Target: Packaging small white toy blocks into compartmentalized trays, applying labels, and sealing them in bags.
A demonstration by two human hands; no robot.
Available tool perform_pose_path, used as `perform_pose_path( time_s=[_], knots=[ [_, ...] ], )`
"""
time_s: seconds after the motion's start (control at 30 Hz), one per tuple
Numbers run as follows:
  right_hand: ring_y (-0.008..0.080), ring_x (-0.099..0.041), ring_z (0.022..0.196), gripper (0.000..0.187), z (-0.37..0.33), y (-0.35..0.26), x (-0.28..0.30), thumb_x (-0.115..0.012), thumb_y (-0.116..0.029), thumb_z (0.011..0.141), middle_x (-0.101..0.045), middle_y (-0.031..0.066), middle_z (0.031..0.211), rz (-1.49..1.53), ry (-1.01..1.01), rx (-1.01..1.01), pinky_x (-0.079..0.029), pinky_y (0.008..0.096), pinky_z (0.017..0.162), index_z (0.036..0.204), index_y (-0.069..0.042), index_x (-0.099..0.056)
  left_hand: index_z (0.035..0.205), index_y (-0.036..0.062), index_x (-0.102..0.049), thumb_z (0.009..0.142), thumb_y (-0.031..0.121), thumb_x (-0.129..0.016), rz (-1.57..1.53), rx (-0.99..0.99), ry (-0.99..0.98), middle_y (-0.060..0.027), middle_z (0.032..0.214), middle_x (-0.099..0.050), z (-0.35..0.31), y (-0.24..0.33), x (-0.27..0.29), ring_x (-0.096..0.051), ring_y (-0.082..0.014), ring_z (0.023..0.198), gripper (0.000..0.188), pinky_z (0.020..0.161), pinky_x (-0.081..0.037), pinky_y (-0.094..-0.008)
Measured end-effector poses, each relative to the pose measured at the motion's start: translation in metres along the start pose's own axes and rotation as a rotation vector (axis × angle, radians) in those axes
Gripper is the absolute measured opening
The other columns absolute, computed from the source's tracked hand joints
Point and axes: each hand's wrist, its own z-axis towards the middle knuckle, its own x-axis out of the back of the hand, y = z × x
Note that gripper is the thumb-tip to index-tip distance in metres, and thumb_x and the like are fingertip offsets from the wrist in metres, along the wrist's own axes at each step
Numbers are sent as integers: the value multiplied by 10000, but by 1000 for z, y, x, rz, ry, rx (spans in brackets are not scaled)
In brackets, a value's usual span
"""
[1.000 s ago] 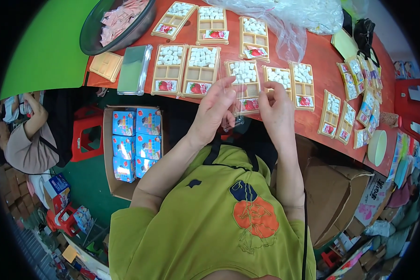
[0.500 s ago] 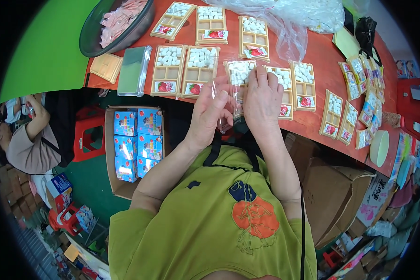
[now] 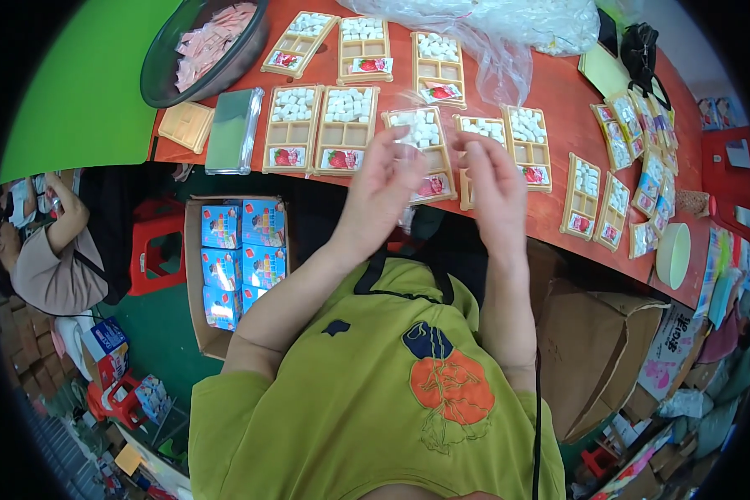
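Note:
My left hand [image 3: 383,187] is partly closed around a thin piece of clear plastic, whose lower end hangs below the fingers at the table's front edge. Just beyond it lies a beige compartment tray [image 3: 429,158] with white marshmallow-like cubes [image 3: 417,127] at its far end and a red-and-white strawberry sachet [image 3: 431,187] at its near end. My right hand [image 3: 498,196] hovers over the neighbouring tray [image 3: 481,127], fingers loosely bent and apart, with nothing visible in them. That hand hides part of this tray.
Similar filled trays [image 3: 294,125] stand around on the red table [image 3: 550,79]. A dark basin [image 3: 254,58] of pink sachets, clear cases [image 3: 232,133] and empty trays [image 3: 185,125] sit left. Packed trays [image 3: 646,183] and a green bowl [image 3: 673,257] are right. Below is a carton [image 3: 194,275] of blue boxes.
My right hand has lifted off the cubes in the middle tray and moved right, its fingers parting. My left hand has shifted slightly, and more of that tray shows, including its sachet.

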Motion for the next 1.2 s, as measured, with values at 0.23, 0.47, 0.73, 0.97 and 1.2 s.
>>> perform_pose_path(
  time_s=[0.23,0.47,0.73,0.97,1.2],
  knots=[
    [134,-626,852,496,-24,-6,35,-613,-29,916,-639,84,975,427,79,-247,-515,248,778,1336,26,-353,1406,15,-322,769,347,-779,798,-165,-45,-205,1260,-496,-4,-3,-62,-534,-370,1179,852,904,-496,-452],
    [93,-583,784,398,21,43,60,-585,-67,934,-617,44,919,240,100,-249,-483,234,713,1293,60,-472,1395,-8,-315,757,354,-796,798,-298,-57,-229,1331,-411,0,-22,-77,-505,-405,1187,877,918,-499,-469],
    [246,-633,855,313,26,69,41,-542,-114,940,-645,170,973,-416,203,37,-515,356,767,1198,57,-589,1240,-35,-529,765,262,-772,1134,-467,-50,-221,1336,-448,-1,-25,-75,-485,-396,1214,610,991,-428,-469],
    [384,-607,908,274,23,47,36,-556,-76,917,-607,231,1017,-623,198,14,-498,456,807,1137,80,-607,1141,-37,-610,837,183,-633,1358,-757,-177,-214,1266,-533,17,-52,-69,-439,-384,1279,376,1057,-328,-549],
    [357,-556,1053,251,28,45,39,-593,-63,897,-603,197,1114,-823,221,256,-459,451,914,1118,52,-628,1104,-14,-637,830,149,-604,1348,-791,-212,-204,1271,-536,22,-50,-68,-450,-381,1274,320,1064,-316,-567]
  ],
)
